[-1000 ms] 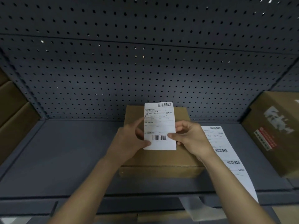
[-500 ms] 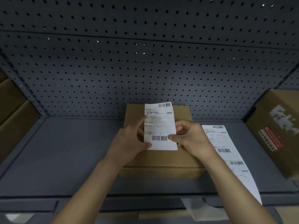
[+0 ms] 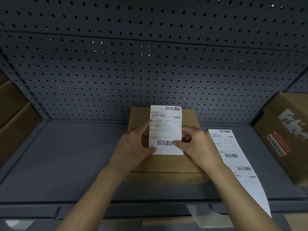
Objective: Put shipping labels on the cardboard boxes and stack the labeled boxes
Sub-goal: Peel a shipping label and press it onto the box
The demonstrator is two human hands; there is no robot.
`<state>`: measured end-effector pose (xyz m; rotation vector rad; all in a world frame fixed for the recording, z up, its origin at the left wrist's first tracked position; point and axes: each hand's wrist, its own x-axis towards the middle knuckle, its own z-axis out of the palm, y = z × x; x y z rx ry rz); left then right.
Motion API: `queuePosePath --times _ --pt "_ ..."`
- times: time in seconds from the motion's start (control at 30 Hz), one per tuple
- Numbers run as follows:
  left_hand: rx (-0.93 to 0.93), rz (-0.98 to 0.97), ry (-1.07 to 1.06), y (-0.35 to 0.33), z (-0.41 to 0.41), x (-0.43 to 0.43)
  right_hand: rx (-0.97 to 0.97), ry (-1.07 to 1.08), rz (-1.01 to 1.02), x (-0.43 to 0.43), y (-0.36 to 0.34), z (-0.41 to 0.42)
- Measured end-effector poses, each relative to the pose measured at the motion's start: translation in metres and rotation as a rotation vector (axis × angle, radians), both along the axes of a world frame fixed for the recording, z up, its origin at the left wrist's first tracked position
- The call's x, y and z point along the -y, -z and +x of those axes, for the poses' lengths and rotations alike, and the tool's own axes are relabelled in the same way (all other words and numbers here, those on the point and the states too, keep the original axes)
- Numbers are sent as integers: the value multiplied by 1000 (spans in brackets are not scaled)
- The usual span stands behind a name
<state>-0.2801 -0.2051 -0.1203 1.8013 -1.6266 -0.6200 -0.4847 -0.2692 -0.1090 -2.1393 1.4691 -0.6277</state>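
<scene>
A flat cardboard box (image 3: 188, 162) lies in the middle of the grey shelf (image 3: 66, 160), its far end against the pegboard. Above it I hold a white shipping label (image 3: 165, 129) with barcodes at its top and bottom. My left hand (image 3: 135, 145) pinches the label's lower left edge, index finger stretched up along its left side. My right hand (image 3: 198, 144) pinches the lower right edge, thumb on the barcode. A strip of further labels (image 3: 233, 155) lies on the shelf to the right of the box and hangs over the front edge.
A printed cardboard box (image 3: 286, 135) stands at the right end of the shelf. Stacked brown boxes (image 3: 13, 120) fill the left side. A dark pegboard wall (image 3: 150, 67) closes the back. Peeled backing paper (image 3: 208, 217) hangs below the shelf's front edge.
The label has barely shifted, sitting slightly to the right and a touch straighter. Both hands keep their pinch on its lower edges.
</scene>
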Motion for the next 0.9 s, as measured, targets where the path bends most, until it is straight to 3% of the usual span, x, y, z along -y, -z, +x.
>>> queuePosePath --times 0.27,0.43,0.53,0.7,0.9 --pt "59 -107 -30 5 -1 -5 1 43 -33 -3 3 -3" --pt "342 -122 -143 9 -6 -10 29 15 -51 -13 14 -3" --pt "369 -59 -169 11 -5 -11 -35 20 -60 -14 19 -1" --pt "196 82 -192 14 11 -11 14 134 -30 -5 22 -18" --pt "-224 207 -180 20 18 2 -44 103 -31 1 22 -12"
